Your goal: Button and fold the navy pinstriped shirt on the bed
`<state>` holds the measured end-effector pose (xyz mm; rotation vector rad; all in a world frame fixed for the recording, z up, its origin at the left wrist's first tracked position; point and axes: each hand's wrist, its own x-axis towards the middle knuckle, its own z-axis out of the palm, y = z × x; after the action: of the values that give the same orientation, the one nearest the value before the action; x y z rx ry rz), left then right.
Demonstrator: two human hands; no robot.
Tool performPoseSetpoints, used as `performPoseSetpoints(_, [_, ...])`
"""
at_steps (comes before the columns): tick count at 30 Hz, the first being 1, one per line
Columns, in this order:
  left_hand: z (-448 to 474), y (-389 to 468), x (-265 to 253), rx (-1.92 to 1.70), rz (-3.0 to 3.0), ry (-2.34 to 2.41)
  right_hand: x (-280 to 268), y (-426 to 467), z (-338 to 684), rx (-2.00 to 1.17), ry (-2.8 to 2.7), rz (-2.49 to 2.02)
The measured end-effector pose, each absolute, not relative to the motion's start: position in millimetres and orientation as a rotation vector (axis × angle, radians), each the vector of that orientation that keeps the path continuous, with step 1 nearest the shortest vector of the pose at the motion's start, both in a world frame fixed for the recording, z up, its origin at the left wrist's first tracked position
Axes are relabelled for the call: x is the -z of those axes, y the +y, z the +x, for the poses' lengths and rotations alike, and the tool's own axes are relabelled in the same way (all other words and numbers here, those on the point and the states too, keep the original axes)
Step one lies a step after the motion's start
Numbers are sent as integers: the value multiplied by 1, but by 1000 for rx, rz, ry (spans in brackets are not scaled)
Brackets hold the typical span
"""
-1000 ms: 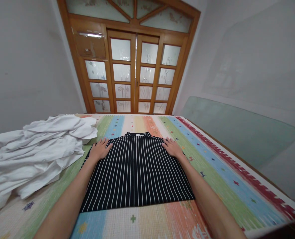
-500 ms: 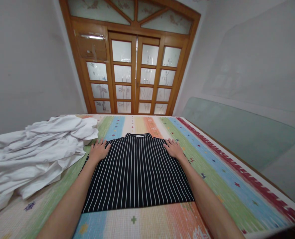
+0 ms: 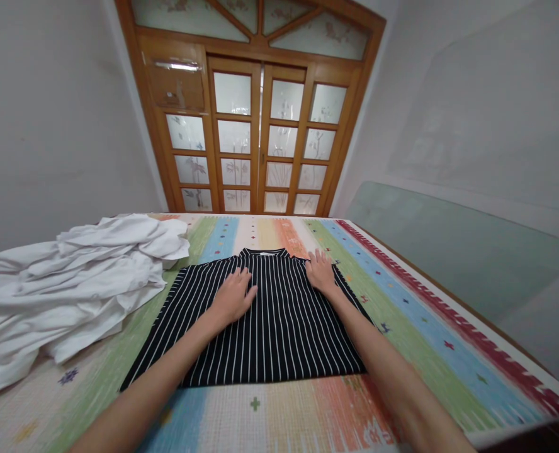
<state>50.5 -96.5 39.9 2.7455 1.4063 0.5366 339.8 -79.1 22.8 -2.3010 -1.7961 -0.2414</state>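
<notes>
A black shirt with white stripes (image 3: 270, 327) lies flat in front of me, its collar at the far end and a straight folded edge near me. My left hand (image 3: 233, 294) is over the left-middle of the shirt, fingers stretched out and pointing away. Over the shirt's far right shoulder is my right hand (image 3: 320, 272), palm down with the fingers extended. Neither hand grips the cloth. My forearms cover parts of the shirt's left half and right edge.
A crumpled heap of white cloth (image 3: 95, 270) lies to the left on the multicoloured striped cover (image 3: 440, 352). Along the right side stands a pale green panel (image 3: 459, 251) by the wall. Wooden doors with glass panes (image 3: 260, 138) close off the far end.
My left hand has moved from the shirt's left shoulder inward to its middle, uncovering the left edge. My right hand has shifted slightly left and away from me.
</notes>
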Motion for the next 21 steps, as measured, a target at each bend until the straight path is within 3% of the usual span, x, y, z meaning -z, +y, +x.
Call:
performPoseSetpoints(5, [95,-161,-16,-495,2778,1106,-31,-50,286,115,-1929,-2008])
performPoseSetpoints(11, [101,-180,2,-506,2744,1094,-24,-24,241,43,-2219,-1773])
performPoseSetpoints(21, [97,-180,-1,-486,2762,1055,-16,-7,251,-111,-2262,-1922])
